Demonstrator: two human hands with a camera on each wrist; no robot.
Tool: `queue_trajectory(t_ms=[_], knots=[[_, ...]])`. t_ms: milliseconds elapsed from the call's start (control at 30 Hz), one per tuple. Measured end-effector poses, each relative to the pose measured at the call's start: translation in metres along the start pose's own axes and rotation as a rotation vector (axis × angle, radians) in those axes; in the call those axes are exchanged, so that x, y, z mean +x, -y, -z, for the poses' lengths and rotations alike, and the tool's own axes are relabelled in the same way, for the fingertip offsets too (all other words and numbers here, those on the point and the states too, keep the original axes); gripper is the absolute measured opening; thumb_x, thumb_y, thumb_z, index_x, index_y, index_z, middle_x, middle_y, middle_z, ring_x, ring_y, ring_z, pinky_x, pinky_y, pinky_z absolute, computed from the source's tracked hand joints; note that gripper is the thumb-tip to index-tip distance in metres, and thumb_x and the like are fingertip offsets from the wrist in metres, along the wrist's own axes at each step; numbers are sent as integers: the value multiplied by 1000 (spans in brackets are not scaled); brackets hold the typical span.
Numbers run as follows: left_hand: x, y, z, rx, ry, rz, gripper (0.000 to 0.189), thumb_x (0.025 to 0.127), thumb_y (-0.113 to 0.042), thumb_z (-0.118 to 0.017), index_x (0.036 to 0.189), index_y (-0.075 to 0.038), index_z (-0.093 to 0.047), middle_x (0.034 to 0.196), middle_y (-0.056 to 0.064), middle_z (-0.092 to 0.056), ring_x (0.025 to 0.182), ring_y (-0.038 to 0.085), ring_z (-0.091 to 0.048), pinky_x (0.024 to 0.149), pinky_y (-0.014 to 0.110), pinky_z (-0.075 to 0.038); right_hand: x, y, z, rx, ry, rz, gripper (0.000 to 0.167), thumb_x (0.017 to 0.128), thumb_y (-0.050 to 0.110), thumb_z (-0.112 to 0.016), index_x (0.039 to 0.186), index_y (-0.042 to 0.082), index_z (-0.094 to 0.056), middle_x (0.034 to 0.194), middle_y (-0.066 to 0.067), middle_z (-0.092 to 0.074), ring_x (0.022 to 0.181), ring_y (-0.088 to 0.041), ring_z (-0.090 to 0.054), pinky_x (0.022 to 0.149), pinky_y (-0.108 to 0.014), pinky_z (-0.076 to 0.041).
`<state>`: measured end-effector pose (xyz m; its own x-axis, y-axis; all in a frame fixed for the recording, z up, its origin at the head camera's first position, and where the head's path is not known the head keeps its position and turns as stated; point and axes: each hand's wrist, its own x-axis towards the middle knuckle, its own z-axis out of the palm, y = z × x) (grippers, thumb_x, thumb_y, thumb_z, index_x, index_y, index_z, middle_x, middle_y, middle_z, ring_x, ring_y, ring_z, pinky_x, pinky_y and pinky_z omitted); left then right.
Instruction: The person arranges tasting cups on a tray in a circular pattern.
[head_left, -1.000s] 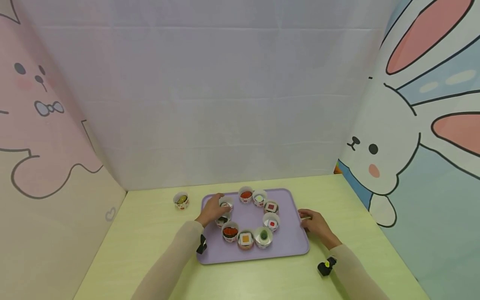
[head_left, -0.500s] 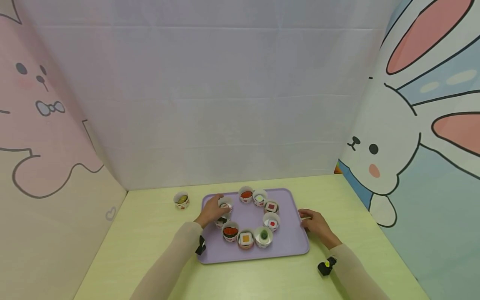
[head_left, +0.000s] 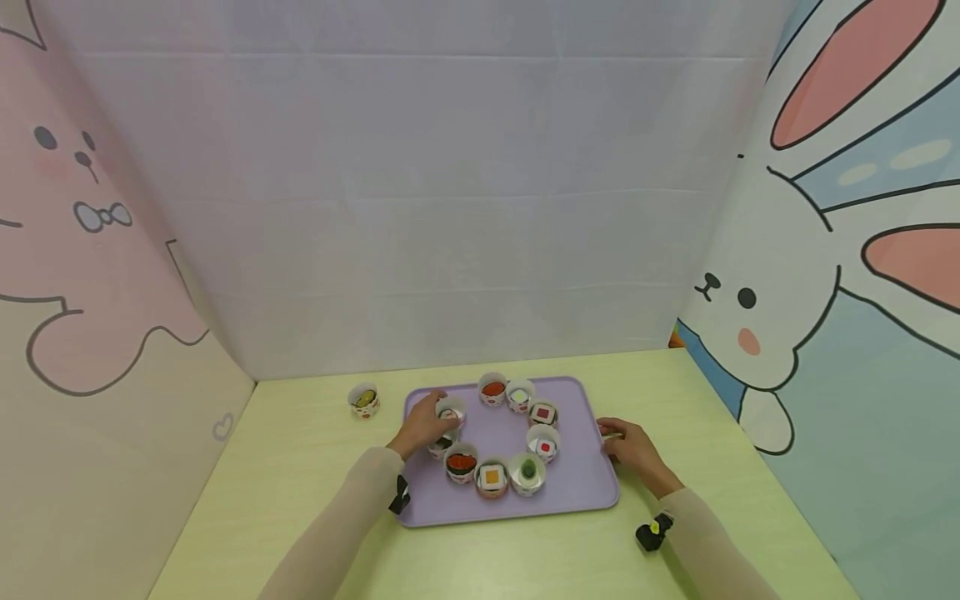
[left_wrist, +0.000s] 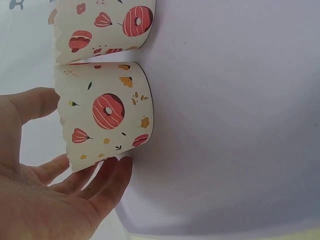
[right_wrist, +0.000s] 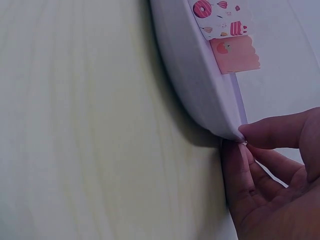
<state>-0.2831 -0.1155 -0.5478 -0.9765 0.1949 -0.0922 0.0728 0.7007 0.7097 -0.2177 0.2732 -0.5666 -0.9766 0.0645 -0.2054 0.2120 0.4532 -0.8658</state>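
My left hand [head_left: 423, 427] grips a white paper baking cup [left_wrist: 107, 112] printed with a pink doughnut. In the left wrist view the thumb lies on one side of it and the fingers on the other, and a second printed cup [left_wrist: 112, 27] stands right beside it. The cup is on the left part of a lilac tray [head_left: 498, 429], among several filled cups set in a ring. With thumb and forefinger, my right hand [head_left: 636, 450] pinches the tray's right rim [right_wrist: 232, 132].
Off the tray, a cup with a yellow-green filling [head_left: 364, 401] stands at the back left of the pale yellow table [head_left: 300, 475]. A white sheet [head_left: 450, 208] hangs behind, and printed cartoon panels flank the table, with a rabbit [head_left: 757, 333] on the right.
My left hand and the cup just in front of it have shifted very slightly left and nearer. My right hand stays at the tray rim, and the tray looks still.
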Motion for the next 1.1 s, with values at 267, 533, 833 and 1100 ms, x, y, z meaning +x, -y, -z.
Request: queue_trajectory(t_ms=[267,533,833,1100], knots=[[-4,2,3,-34,-33,-8,63,88,-25,-70,141,2,-46,138,24,-54,121,36,-56,100,54,-46,1,-1,-1,0,2,-5,54,81,-7,-57,135,-4,-54,125,-26,-59,86,-20,-64,69,-31,-54],[-6,4,7,-22,-61,13,65,88,-27,-70,142,2,-45,141,24,-51,126,39,-53,102,53,-44,0,2,0,-9,6,-2,54,81,-6,-58,135,-4,-54,125,-26,-59,84,-17,-63,67,-29,-54],[-11,4,11,-42,-69,30,70,89,-28,-70,145,3,-41,142,25,-50,128,41,-51,102,55,-44,-1,1,0,-3,-4,6,55,80,-6,-59,135,-4,-54,124,-26,-60,85,-19,-63,68,-31,-54],[-13,6,19,-69,-98,-16,65,89,-25,-69,142,3,-44,136,25,-53,118,40,-57,95,53,-49,-2,0,0,-2,4,5,55,81,-5,-58,136,-5,-54,125,-27,-59,87,-20,-65,69,-31,-55]])
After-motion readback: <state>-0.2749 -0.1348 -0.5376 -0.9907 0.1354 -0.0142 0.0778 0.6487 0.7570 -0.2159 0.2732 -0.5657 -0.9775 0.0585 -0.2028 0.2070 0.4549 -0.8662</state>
